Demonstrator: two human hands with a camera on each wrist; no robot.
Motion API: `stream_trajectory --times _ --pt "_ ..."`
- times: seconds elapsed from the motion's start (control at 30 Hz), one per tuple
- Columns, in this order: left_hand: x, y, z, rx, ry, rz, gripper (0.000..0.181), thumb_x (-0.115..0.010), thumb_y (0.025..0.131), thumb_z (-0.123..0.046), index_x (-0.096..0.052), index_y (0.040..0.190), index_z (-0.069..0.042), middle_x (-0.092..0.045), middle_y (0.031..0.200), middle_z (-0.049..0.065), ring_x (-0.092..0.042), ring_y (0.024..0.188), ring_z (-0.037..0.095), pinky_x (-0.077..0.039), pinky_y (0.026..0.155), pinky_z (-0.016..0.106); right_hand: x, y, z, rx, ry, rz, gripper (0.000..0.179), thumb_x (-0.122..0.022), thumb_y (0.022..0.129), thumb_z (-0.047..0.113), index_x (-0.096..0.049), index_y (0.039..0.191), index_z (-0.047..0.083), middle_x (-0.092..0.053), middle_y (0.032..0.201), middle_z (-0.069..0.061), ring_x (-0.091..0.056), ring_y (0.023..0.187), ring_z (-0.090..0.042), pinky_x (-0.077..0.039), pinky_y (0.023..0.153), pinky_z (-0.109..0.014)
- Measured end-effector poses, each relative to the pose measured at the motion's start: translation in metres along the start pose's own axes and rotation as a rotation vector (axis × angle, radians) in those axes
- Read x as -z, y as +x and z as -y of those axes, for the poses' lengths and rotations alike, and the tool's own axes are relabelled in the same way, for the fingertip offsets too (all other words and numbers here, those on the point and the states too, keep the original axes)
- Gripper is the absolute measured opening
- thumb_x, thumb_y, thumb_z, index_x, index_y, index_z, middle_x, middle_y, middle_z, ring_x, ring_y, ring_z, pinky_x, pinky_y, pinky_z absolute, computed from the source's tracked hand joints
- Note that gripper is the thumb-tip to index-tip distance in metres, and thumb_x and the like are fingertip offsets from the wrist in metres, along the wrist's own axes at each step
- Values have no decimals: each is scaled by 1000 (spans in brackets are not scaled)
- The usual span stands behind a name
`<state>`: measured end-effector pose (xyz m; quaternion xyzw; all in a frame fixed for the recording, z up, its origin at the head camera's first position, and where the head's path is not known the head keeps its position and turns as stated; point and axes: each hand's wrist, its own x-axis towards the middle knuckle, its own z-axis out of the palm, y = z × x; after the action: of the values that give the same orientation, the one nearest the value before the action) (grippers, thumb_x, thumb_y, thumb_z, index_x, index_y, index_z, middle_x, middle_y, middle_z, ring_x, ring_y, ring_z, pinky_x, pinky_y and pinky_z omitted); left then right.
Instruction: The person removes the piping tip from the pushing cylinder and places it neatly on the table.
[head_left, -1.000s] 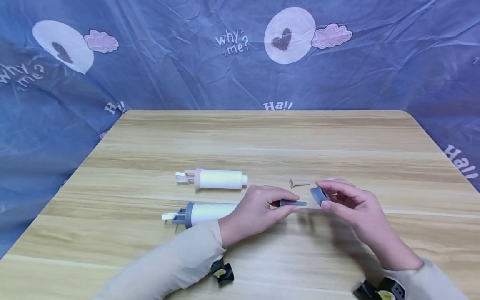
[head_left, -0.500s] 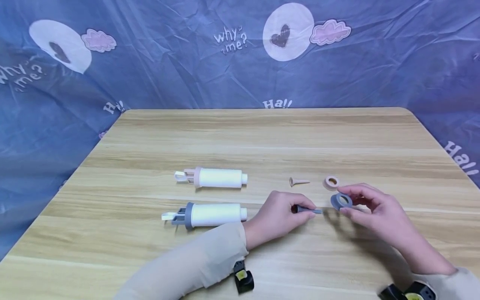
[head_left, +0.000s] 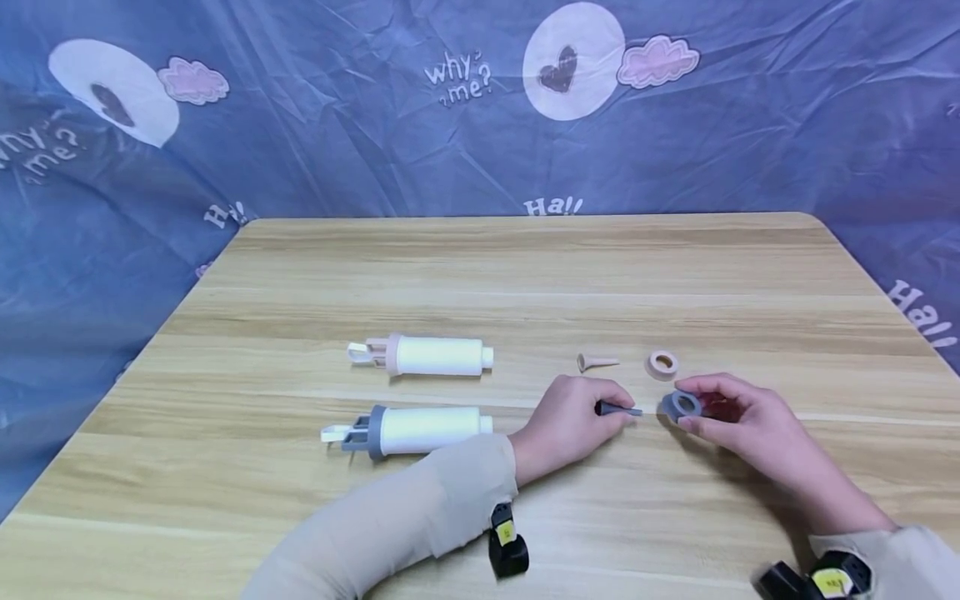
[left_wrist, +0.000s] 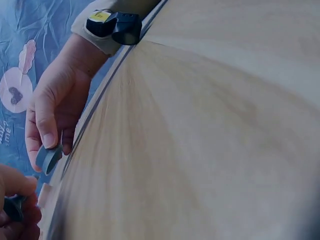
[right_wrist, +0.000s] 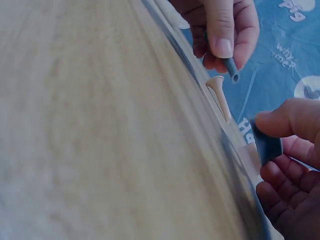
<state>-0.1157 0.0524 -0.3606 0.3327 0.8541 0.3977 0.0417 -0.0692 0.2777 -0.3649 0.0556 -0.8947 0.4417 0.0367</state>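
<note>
My left hand (head_left: 573, 421) pinches a small grey tapered nozzle (head_left: 618, 409), its narrow tip pointing right. A short way to the right, my right hand (head_left: 750, 425) holds a grey ring-shaped collar (head_left: 670, 407) between thumb and fingers, its round hole facing up and to the viewer. A gap separates nozzle and collar. In the right wrist view the nozzle (right_wrist: 231, 69) shows its hollow end, and the collar (right_wrist: 267, 145) is seen side-on. Behind the hands lie a pink nozzle (head_left: 596, 362) and a pink collar (head_left: 662, 364).
To the left lie two white syringe-like barrels with pull handles: one with pink fittings (head_left: 438, 356), one with grey fittings (head_left: 431, 431). My left sleeve passes close to the grey-fitted one. A blue printed cloth (head_left: 360, 125) hangs behind the wooden table (head_left: 525, 275).
Both hands have shifted right with nozzle and collar. The grey collar has turned so its hole shows. The pink collar and the grey-fitted barrel's front end have come into view.
</note>
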Motion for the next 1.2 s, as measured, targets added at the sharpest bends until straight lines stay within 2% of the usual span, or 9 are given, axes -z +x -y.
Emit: stream_trajectory --times 0.2,0.6,1.0,1.2 --pt "-5 1 5 54 -25 -39 12 -69 82 -11 -73 93 -13 -71 88 -7 -57 77 -7 -42 69 5 -1 3 -5 -56 -18 2 40 -75 77 12 -61 112 0 -61 87 13 -54 76 0 -45 62 -15" --pt "-11 -1 7 -19 120 -43 11 -69 82 -15 -73 92 -17 -69 92 -9 -58 87 -3 -40 78 7 -2 5 -6 -49 -65 8 40 -76 75 15 -62 110 1 -61 85 11 -54 76 1 -43 64 -14" --pt "-12 -3 10 -57 145 -46 9 -69 82 -16 -74 89 -20 -69 89 -12 -57 86 -2 -38 79 7 -5 6 -5 -34 -67 19 39 -77 75 15 -63 109 2 -61 86 13 -55 75 1 -43 64 -15" --pt "-11 -3 11 -53 127 -33 11 -67 83 -16 -74 91 -20 -70 92 -12 -57 89 -2 -38 82 8 -5 6 -4 -28 -81 13 39 -77 74 15 -63 109 3 -61 85 12 -54 74 0 -43 63 -15"
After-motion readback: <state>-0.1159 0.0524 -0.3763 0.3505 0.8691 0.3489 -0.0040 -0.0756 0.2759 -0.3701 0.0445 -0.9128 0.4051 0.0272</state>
